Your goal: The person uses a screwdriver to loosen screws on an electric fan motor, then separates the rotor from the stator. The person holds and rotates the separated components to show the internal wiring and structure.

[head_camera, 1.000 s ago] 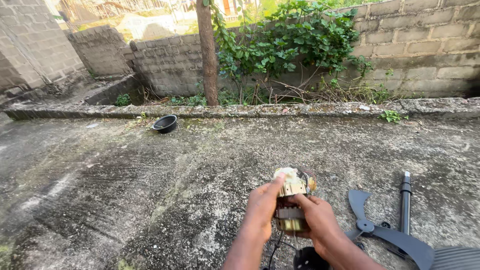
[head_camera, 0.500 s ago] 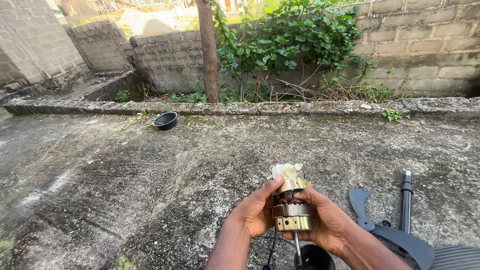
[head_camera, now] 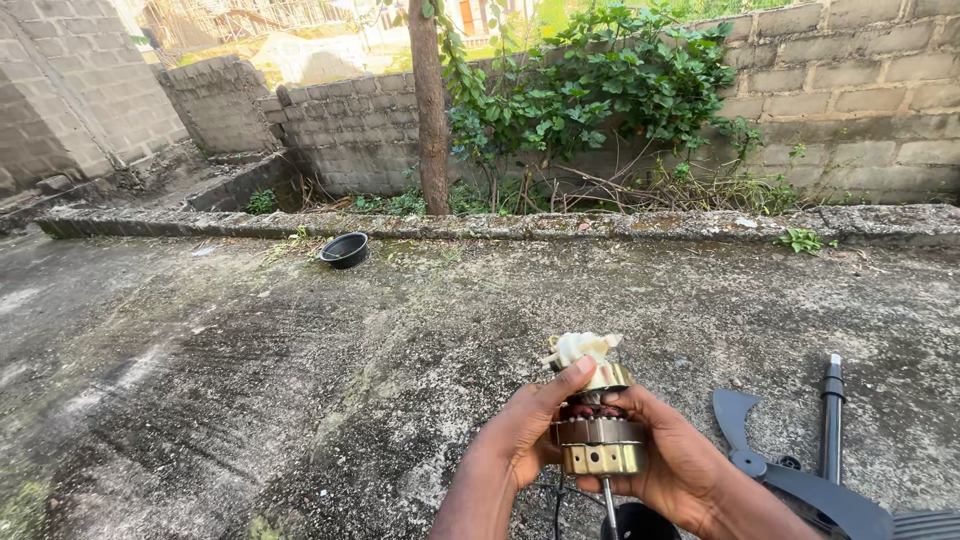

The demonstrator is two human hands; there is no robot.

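Your left hand point(head_camera: 520, 440) and right hand point(head_camera: 680, 465) both grip the small motor point(head_camera: 597, 430) upright; dark fan blade point(head_camera: 790, 470), probably, lies right on the concrete floor point(head_camera: 250, 380).

Brass-and-copper motor point(head_camera: 598, 432), black bowl point(head_camera: 345, 249)

I am outdoors in a bare back yard, not in any room. Under me is a rough, cracked concrete floor point(head_camera: 250, 400), stained and mossy in patches, with a low kerb point(head_camera: 600, 225) along its far edge. Beyond it stand unplastered grey block walls point(head_camera: 850, 90), a thin tree trunk point(head_camera: 432, 110) and a leafy bush point(head_camera: 600, 90) with weeds at its foot. A black bowl point(head_camera: 344, 249) lies on the ground near the kerb, in daylight.
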